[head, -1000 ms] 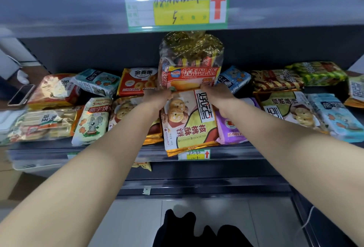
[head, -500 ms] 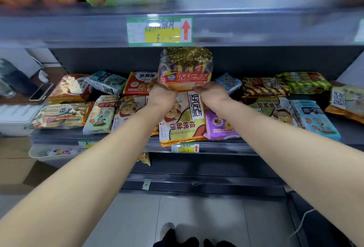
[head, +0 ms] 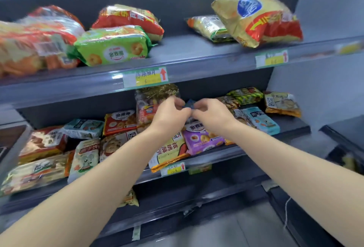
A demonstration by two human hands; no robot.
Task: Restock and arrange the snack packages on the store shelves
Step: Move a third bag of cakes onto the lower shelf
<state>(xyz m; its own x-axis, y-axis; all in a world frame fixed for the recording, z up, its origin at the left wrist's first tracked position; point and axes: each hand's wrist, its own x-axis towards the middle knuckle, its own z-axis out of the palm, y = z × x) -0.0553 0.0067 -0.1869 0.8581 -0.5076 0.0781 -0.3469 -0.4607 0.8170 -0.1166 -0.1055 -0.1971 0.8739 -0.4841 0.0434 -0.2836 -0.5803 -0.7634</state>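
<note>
On the middle shelf point(head: 226, 154) stands a tall clear bag with a gold top point(head: 153, 97). Just right of it, my left hand point(head: 170, 114) and my right hand point(head: 211, 115) meet, fingers curled, around a small blue packet point(head: 189, 103) that shows only as a sliver between them. Below my wrists lie a yellow-green cookie pack point(head: 169, 153) and a purple pack point(head: 202, 141) at the shelf's front edge.
Several flat snack packs cover the middle shelf left and right, including a light-blue pack point(head: 260, 119). The upper shelf point(head: 197, 63) carries a green pack point(head: 112, 48), red-orange bags and a gold-red bag point(head: 256, 20). A price tag point(head: 145, 76) hangs on its front rail.
My hands left the base of the tall gold-topped bag and came together at the blue packet to its right. The view tilted up, bringing the upper shelf into sight.
</note>
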